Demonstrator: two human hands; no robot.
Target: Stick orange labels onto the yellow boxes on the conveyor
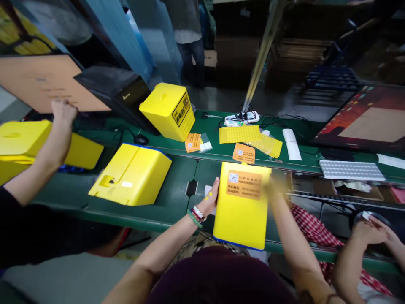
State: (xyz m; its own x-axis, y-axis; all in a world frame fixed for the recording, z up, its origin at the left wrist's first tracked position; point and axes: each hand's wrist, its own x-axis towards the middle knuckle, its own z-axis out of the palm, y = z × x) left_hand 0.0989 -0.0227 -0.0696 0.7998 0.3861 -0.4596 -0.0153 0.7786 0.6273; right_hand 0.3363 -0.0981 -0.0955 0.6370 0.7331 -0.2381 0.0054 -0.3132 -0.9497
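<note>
A yellow plastic box point(240, 215) lies flat on the green conveyor belt point(164, 198) just in front of me, with an orange printed label point(245, 184) near its far end. My left hand point(210, 198), with bead bracelets on the wrist and small yellow stickers on its skin, grips the box's left edge. My right hand point(274, 185) rests at the box's upper right edge beside the label. It is smeared by motion, so its fingers do not show.
A second yellow box point(133, 175) lies on the belt to the left, and a third point(167, 109) stands on the far shelf. Yellow sticker sheets point(240, 134) and orange labels point(243, 153) lie behind. One co-worker's arm point(47, 147) reaches in at left; another's hands point(371, 232) work at right.
</note>
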